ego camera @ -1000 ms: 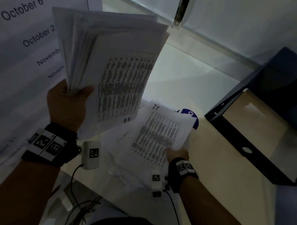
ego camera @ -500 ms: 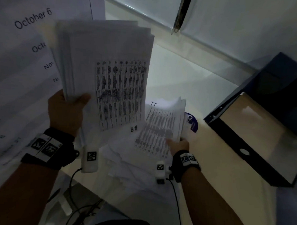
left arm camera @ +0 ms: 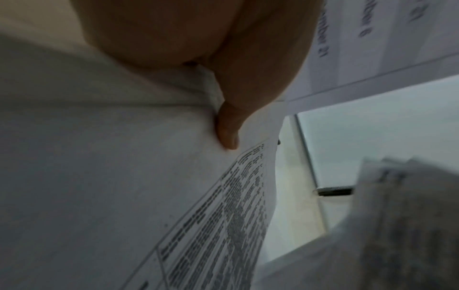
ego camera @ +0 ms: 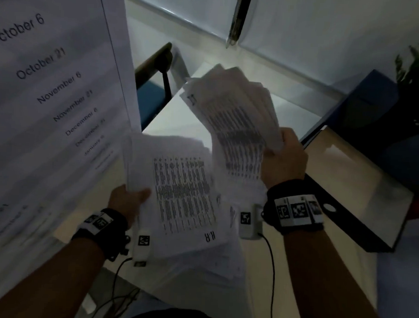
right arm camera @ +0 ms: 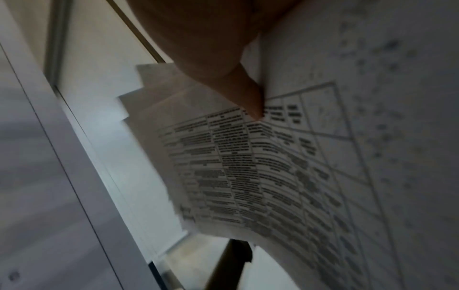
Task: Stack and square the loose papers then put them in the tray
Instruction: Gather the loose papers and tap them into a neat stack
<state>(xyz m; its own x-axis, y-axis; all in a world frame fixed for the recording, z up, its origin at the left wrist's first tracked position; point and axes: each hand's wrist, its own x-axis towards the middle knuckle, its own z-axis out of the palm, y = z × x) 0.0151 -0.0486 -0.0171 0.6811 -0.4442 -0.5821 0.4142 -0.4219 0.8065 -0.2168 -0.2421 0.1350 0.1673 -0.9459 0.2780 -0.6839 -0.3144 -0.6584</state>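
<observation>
Right, head view first: left hand [ego camera: 127,201] gripped the lower left corner of a thick stack of papers [ego camera: 178,193], thumb on top, printed table facing up, "H.R" heading at the near end. Right hand [ego camera: 284,159] clutched a second, fanned bundle of sheets [ego camera: 234,114], raised above and to the right of the stack, edges uneven and motion-blurred. More loose sheets [ego camera: 223,262] lay under both on the desk [ego camera: 346,193], near its front edge. Dark tray [ego camera: 359,213] sat at the desk's right side, well apart from both bundles, none of the held sheets in it. Large date sheet [ego camera: 39,79] with "October 6", "October 21", "November" lines filled the left of the view. Chair [ego camera: 157,67] showed beyond the desk's far left corner, a plant [ego camera: 416,62] at the far right.

Left wrist view: thumb [left arm camera: 227,129] pressed on the stack's top sheet [left arm camera: 99,176] near its edge, table print running off to the lower right; the fanned bundle [left arm camera: 397,215] was a blur at the right. Fingers under the stack were hidden.

Right wrist view: thumb [right arm camera: 248,98] pinched down on the bundle's gridded top sheet [right arm camera: 248,166], offset corners of other sheets sticking out behind it.
</observation>
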